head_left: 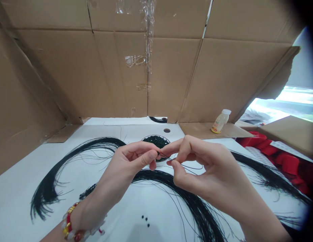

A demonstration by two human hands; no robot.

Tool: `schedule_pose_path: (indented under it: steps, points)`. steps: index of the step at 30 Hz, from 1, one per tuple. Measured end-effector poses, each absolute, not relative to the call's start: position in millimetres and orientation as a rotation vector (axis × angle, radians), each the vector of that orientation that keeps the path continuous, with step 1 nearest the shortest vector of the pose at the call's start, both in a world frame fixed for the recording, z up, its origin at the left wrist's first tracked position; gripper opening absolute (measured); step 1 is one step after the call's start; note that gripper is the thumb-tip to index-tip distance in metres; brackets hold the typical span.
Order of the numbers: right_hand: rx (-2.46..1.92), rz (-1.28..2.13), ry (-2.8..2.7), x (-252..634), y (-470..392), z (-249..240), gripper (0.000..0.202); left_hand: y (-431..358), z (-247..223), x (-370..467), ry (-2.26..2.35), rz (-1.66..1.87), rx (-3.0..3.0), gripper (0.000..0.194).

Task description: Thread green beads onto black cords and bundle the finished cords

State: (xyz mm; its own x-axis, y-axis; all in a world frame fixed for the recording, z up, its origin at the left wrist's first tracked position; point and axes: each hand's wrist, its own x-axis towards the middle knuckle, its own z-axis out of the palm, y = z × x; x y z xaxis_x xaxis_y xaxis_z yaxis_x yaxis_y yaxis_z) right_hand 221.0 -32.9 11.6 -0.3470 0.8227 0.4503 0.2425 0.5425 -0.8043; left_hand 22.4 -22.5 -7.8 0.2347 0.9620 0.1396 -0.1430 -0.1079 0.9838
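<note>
Brown cardboard (108,67) with clear tape (150,27) spans the top; right of centre sits a white-capped bottle (220,121), red items (289,164) farther right.

Small black bead (158,153) pinched in left hand (128,163); thin black cord (166,156) slanting to right hand (205,164).

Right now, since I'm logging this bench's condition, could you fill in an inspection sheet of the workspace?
Surface: white tabletop, partly covered by black cord bundles.
Job's things: thin black cord, held up; heap of small dark pieces beyond.
Clutter: three loose dark pieces near the front; capped bottle on cardboard, far right.
Left hand: pinching the cord; beaded bracelet worn.
Right hand: also pinching the cord.
Cables: nothing seen.
Surroundings: cardboard panels behind; red items at right.
</note>
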Motion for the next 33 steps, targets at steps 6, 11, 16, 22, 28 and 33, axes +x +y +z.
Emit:
schedule_pose_path:
  steps: [6, 11, 16, 22, 28, 33]
  points:
    - [-0.846, 0.760, -1.847, 220.7, -30.4, 13.8, 0.027, -23.2, -4.6, 24.2, 0.853, 1.139, 1.271, 0.021]
    - [-0.833, 0.799, -1.840, 220.6, -32.6, 12.5, 0.027, -22.2, -7.2, 24.8, 0.843, 1.141, 1.237, 0.025]
    - [-0.825, 0.776, -1.855, 220.1, -33.9, 11.8, 0.027, -23.2, -7.6, 26.2, 0.813, 1.126, 1.218, 0.027]
    - [-0.839, 0.730, -1.864, 219.0, -33.9, 12.8, 0.026, -23.6, -7.8, 25.3, 0.798, 1.120, 1.203, 0.028]
    - [-0.839, 0.702, -1.889, 219.5, -33.0, 12.5, 0.025, -23.7, -9.1, 24.9, 0.812, 1.123, 1.191, 0.027]
    - [-0.826, 0.737, -1.872, 219.8, -31.9, 12.6, 0.026, -23.3, -9.1, 25.1, 0.818, 1.129, 1.214, 0.024]
